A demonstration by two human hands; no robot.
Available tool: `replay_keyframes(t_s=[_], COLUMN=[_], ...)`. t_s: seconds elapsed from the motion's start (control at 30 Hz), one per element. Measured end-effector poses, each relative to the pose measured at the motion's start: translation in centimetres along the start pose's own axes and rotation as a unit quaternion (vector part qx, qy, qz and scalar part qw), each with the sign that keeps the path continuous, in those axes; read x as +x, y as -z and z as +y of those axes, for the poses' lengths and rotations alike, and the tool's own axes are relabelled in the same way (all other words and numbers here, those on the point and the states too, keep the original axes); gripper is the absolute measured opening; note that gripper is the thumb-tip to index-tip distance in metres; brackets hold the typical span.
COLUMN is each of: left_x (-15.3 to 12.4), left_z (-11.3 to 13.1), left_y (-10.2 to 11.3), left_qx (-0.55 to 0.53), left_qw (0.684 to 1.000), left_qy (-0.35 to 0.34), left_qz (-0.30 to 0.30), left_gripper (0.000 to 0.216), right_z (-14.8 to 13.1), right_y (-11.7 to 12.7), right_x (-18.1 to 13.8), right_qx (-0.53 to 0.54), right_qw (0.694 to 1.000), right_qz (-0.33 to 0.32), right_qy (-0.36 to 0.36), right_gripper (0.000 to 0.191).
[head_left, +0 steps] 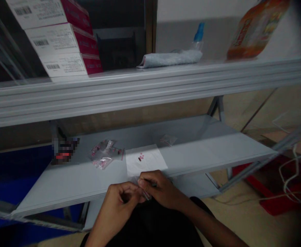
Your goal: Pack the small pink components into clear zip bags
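Observation:
My left hand point(123, 196) and my right hand point(158, 188) meet in front of the shelf's near edge, fingertips pinched together. Between them is a small clear plastic bag point(135, 179), mostly covered by my fingers; its contents are hard to make out. Just beyond my hands lies a white sheet of paper point(150, 161), with a few small red pieces point(141, 155) and a dark piece point(140, 159) on it. To its left sits a heap of clear plastic bags point(104, 154) with small pinkish-red items inside. Another clear bag point(169, 140) rests behind the paper on the right.
The grey lower shelf point(204, 144) holds these things. On the upper shelf point(130, 85) stand stacked white-and-pink boxes point(60, 44), a folded cloth point(171, 59), a blue-topped spray bottle point(198, 36) and an orange bottle point(256, 32). White cables point(291, 188) hang at right.

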State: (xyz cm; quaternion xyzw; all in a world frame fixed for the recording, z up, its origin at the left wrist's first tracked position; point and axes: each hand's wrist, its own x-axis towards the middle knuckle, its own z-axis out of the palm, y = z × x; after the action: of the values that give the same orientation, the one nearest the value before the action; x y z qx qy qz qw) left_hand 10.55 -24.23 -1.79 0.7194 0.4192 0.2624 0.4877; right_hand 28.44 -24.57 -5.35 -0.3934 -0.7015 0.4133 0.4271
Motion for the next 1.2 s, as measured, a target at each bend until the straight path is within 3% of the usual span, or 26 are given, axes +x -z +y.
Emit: replay_keyframes(t_s=[0.17,0.37,0.43,0.57,0.67,0.77,0.9,1.0,1.13,1.2], left_x=[-0.1,-0.1,0.1,0.7,1.1,1.0,0.9,1.2,1.9,2.2], left_z=[0.2,-0.6,-1.1,-1.8,-2.0,-2.1,-2.3,-2.2,-2.1,-2.2], left_y=[0.8,1.9,2.1,1.4,0.3,-0.3,0.2,0.9,1.5,1.6], left_qx=[-0.033,-0.011,0.024,0.195,0.255,0.25,0.285,0.21,0.003,-0.117], left_qw=[0.996,0.99,0.993,0.98,0.963,0.964,0.953,0.972,0.987,0.985], left_qy=[-0.015,-0.031,-0.018,-0.025,-0.029,-0.016,-0.016,-0.019,-0.027,0.012], left_qz=[-0.083,-0.14,-0.11,0.037,0.08,0.09,0.104,0.105,0.16,0.13], left_gripper=[0.037,0.034,0.032,0.025,0.023,0.025,0.023,0.03,0.029,0.028], right_z=[-0.3,-0.4,-0.1,0.4,0.3,0.0,-0.4,-0.6,-0.7,-0.6], right_y=[0.6,0.7,0.8,1.1,0.8,0.4,-0.1,-0.1,0.6,0.9], right_x=[-0.2,-0.2,-0.1,-0.1,-0.1,-0.5,-1.0,-1.1,-0.3,0.1], right_qx=[0.025,-0.067,-0.091,-0.195,-0.18,-0.172,-0.253,-0.23,-0.09,-0.021], right_qw=[0.994,0.995,0.994,0.98,0.981,0.982,0.964,0.969,0.985,0.98], right_qz=[-0.104,-0.072,-0.055,0.022,0.069,0.053,-0.023,-0.03,0.115,0.181], right_qy=[-0.014,0.033,0.03,0.03,0.035,0.062,0.075,0.087,0.094,0.085], right_gripper=[0.03,0.021,0.018,0.018,0.014,0.021,0.024,0.024,0.027,0.027])
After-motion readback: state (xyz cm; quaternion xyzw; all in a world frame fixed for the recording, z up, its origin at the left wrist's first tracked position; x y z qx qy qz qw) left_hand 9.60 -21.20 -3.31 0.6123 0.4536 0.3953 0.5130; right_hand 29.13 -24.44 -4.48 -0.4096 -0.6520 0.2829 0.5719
